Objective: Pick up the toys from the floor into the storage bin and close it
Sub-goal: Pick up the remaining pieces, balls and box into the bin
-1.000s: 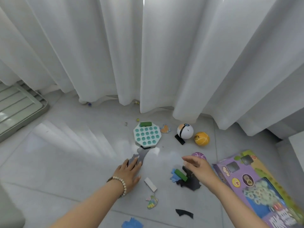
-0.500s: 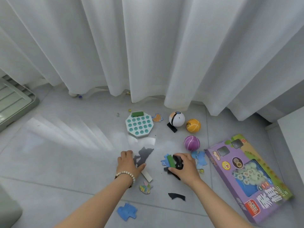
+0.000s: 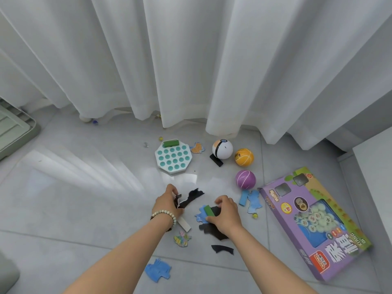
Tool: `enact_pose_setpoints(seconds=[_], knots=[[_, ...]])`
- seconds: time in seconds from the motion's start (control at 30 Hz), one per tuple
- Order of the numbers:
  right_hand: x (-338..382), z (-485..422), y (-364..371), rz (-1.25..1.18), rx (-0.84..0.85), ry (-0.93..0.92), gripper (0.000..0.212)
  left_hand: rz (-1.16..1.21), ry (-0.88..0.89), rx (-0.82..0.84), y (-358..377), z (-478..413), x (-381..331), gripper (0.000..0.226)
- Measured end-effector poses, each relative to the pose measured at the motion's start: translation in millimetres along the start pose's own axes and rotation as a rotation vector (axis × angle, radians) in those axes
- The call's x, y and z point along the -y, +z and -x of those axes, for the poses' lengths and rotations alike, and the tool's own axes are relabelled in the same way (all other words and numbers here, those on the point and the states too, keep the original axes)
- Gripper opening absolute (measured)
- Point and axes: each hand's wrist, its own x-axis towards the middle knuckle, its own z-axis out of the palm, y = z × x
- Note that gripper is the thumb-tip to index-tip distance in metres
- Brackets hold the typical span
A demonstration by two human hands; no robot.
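Gathering step, early on: most toys lie loose on the grey tiled floor (image 3: 84, 198), none binned from what we see.

Far left edge, a pale green ribbed lid or bin part (image 3: 14, 128); we cannot tell whether it is the storage bin.

Our left hand (image 3: 167, 203), beaded bracelet at the wrist, has its fingers (image 3: 172, 188) curled and pinching the near end of a black jagged puzzle piece (image 3: 191, 197); the piece's far end lies flat on the floor. A white flat strip (image 3: 184, 224) lies just under that wrist.

Behind, near the curtain (image 3: 191, 60): a white-and-teal octagonal pop board (image 3: 172, 157) with a green block (image 3: 170, 143) on it.

Our right hand (image 3: 226, 215) closes over a green block (image 3: 209, 210), a blue puzzle piece (image 3: 201, 216) and a black piece (image 3: 214, 230) stacked together, thumb touching the block's near end.

Right of that: purple ball (image 3: 245, 179), orange ball (image 3: 244, 157), white capsule ball (image 3: 222, 149), purple game box (image 3: 314, 221).

Next, we judge: lift both handfuls clear without shedding the thin pieces, then find the bin.
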Motion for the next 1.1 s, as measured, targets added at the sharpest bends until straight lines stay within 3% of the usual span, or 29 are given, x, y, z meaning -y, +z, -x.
enact_pose_setpoints(seconds=[0.2, 0.53, 0.77, 0.93, 1.1], knots=[[-2.6, 3.1, -0.6, -0.032, 0.043, 0.003, 0.032, -0.03, 0.075, 0.012, 2.2, 2.2, 0.9, 0.025], [-11.5, 10.8, -4.5, -0.203, -0.018, 0.005, 0.031, 0.137, 0.068, 0.011, -2.9, -0.6, 10.0, 0.008], [3.6, 10.3, -25.1, -0.599, 0.0, 0.203, 0.03, 0.351, 0.045, 0.029, -26.6, 5.2, 10.2, 0.009], [71.1, 25.0, -66.7, -0.756, 0.019, 0.16, 0.038, 0.447, 0.103, 0.0, -101.9, 35.5, 2.3, 0.012], [210.2, 76.0, -87.1, -0.77, 0.159, -0.107, 0.028, 0.552, 0.109, -0.067, -219.7, 100.9, 37.7, 0.018]])
